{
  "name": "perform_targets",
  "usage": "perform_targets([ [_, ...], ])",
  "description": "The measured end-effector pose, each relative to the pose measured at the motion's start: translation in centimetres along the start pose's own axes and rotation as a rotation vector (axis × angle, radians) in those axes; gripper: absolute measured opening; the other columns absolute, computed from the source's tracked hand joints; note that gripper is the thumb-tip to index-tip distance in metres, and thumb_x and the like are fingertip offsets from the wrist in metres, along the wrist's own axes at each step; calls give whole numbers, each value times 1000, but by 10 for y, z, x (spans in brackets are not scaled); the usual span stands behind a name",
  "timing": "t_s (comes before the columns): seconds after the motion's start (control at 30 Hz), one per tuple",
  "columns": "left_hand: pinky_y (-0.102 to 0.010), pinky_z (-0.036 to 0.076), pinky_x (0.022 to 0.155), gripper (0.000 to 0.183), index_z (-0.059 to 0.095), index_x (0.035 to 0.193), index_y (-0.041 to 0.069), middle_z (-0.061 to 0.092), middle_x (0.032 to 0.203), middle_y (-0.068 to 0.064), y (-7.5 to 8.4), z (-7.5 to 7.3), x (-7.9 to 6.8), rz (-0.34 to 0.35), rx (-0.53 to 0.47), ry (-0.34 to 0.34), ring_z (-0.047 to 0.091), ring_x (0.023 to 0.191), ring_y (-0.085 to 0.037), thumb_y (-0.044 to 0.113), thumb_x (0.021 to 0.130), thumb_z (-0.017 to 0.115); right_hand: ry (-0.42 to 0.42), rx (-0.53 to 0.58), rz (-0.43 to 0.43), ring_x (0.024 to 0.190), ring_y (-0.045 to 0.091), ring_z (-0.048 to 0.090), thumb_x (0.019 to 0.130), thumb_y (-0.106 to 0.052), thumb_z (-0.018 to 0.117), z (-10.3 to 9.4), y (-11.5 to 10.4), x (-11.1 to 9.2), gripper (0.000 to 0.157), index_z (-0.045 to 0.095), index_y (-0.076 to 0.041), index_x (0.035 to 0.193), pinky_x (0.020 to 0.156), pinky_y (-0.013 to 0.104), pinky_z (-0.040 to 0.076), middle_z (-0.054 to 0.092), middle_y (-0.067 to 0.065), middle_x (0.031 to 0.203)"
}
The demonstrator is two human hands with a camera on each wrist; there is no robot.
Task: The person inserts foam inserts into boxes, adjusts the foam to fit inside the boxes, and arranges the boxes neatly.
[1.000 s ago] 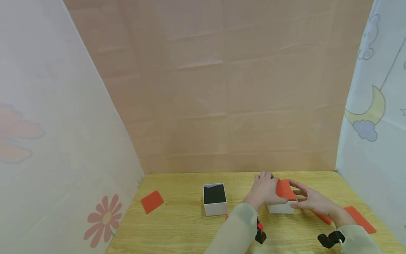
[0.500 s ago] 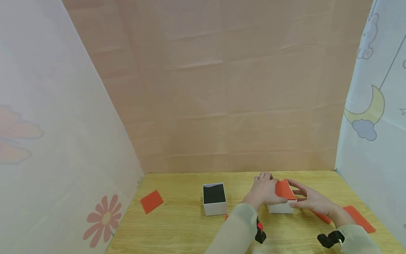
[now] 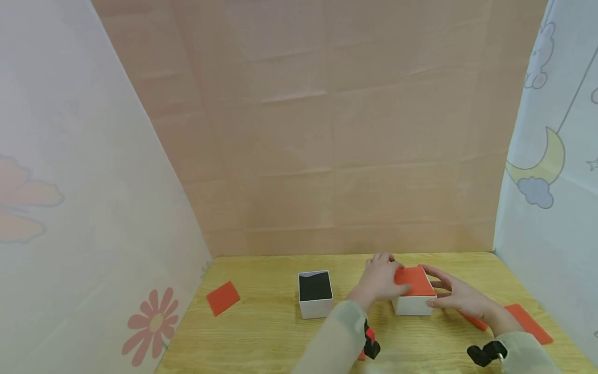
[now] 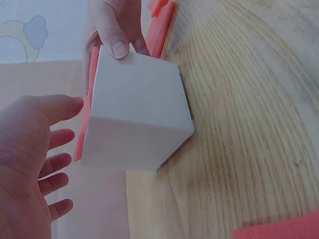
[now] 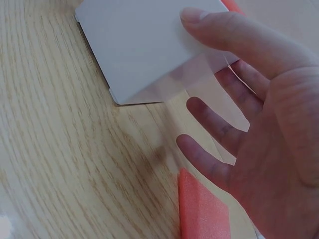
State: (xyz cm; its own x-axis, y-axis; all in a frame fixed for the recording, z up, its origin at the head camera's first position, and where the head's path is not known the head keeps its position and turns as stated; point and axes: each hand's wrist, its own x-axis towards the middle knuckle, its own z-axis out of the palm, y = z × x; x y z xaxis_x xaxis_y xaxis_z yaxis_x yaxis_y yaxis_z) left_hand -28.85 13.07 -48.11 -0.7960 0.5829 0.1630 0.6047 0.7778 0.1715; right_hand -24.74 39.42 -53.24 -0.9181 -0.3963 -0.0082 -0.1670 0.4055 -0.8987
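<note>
A red foam sheet (image 3: 416, 279) lies flat over the top of a white box (image 3: 413, 307) at the right of the table. My right hand (image 3: 457, 294) holds this box at its right side, the thumb on the front face and the index finger reaching to the back corner. Other fingers of that hand spread apart beside the box in the right wrist view. My left hand (image 4: 30, 154) stands at the box's left with fingers spread; its thumb tip is right at the edge of the foam sheet in the left wrist view. The box's inside is hidden under the foam.
A second white box (image 3: 316, 310) with a black inside stands left of my hands. Separate red foam pieces lie about: one foam piece (image 3: 223, 297) far left, another foam piece (image 3: 530, 324) at the right edge, and a strip (image 3: 476, 320) under the right wrist.
My left hand has moved left off the box's top, baring more of the red foam sheet. The right hand keeps its place at the box.
</note>
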Motion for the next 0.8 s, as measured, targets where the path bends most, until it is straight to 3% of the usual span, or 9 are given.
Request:
perform_targets([
  [0.07,-27,41,103,48,72,136,38,54,135,15,-3,1,0,-10,14,-2,44,123,-6,64,95,70,3,-7,6,141,34,51,99,-13,76,-1,0,0,92,18,0,169,94,25,55,17,36,170],
  [0.13,-27,41,102,47,72,135,38,55,134,16,-5,2,-1,-18,16,-4,44,123,-6,63,95,71,3,-11,9,141,33,51,99,-14,76,-1,0,1,92,18,0,169,95,25,54,16,36,170],
  [0.3,-27,41,101,46,72,135,39,55,135,16,-8,5,-1,-15,13,-1,44,124,-7,61,95,71,1,14,23,124,-13,50,99,-14,76,-3,1,-1,93,16,-1,169,95,23,53,13,36,171],
  [0.33,-26,41,101,46,72,135,39,55,135,16,-8,6,-1,-14,14,1,44,124,-7,61,96,71,-1,17,22,122,-16,49,99,-14,76,-3,1,-1,93,16,-1,170,95,23,53,13,36,170],
  [0.5,-27,41,100,47,73,135,37,54,134,15,-8,7,-2,-18,15,-6,44,123,-7,61,95,72,-3,13,14,141,25,52,100,-14,76,-2,1,0,93,16,-1,170,95,26,54,13,36,170],
  [0.57,-27,41,100,47,73,135,37,54,134,15,-7,7,-1,-23,17,-15,44,122,-7,61,95,73,-3,16,15,141,27,52,100,-14,75,-2,2,1,93,16,-1,170,95,26,55,13,35,170],
  [0.7,-28,41,102,46,73,133,37,54,134,16,-4,8,0,-29,31,-19,44,123,-7,60,94,74,-3,27,6,125,-11,52,100,-12,75,-3,5,0,93,15,-1,170,95,26,55,19,27,171],
  [0.8,-29,42,102,44,74,132,38,55,134,16,1,8,2,-22,46,-7,44,122,-7,60,93,74,-2,35,-1,120,-19,49,99,-12,75,-3,5,0,93,15,-1,170,96,25,54,22,20,170],
])
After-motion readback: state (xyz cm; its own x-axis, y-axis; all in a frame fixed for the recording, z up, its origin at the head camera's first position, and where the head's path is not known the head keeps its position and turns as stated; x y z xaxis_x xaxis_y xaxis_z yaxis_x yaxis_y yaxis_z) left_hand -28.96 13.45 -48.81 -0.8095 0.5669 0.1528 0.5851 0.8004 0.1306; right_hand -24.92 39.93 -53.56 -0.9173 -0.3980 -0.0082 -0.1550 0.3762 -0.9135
